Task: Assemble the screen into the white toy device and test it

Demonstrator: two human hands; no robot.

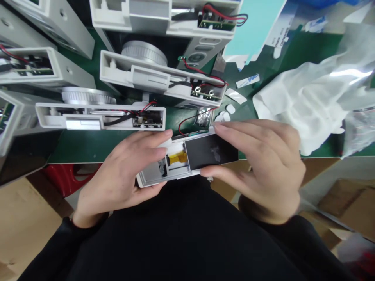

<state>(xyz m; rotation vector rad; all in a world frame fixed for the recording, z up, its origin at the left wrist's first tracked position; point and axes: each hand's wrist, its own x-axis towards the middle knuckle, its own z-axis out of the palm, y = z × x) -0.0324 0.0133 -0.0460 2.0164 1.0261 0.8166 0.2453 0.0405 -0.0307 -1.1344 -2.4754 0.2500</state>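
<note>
The white housing (150, 173) is gripped by the left hand (123, 171) above the lap; its dark screen panel (211, 151) is pinched by the right hand (260, 168). The yellow flex cable (178, 157) could be creased if the panel is twisted. Opened units (73, 124) are ranged beyond.

The left hand (123, 171) hides the white casing (152, 174)'s left end, and the right hand (263, 164) covers the dark screen (209, 151)'s right end. Housings (17, 66) along the table's left edge are cut off. The plastic wrapping (322, 89) at its right edge is blurred, and the label (281, 33) print is too small to read.
</note>
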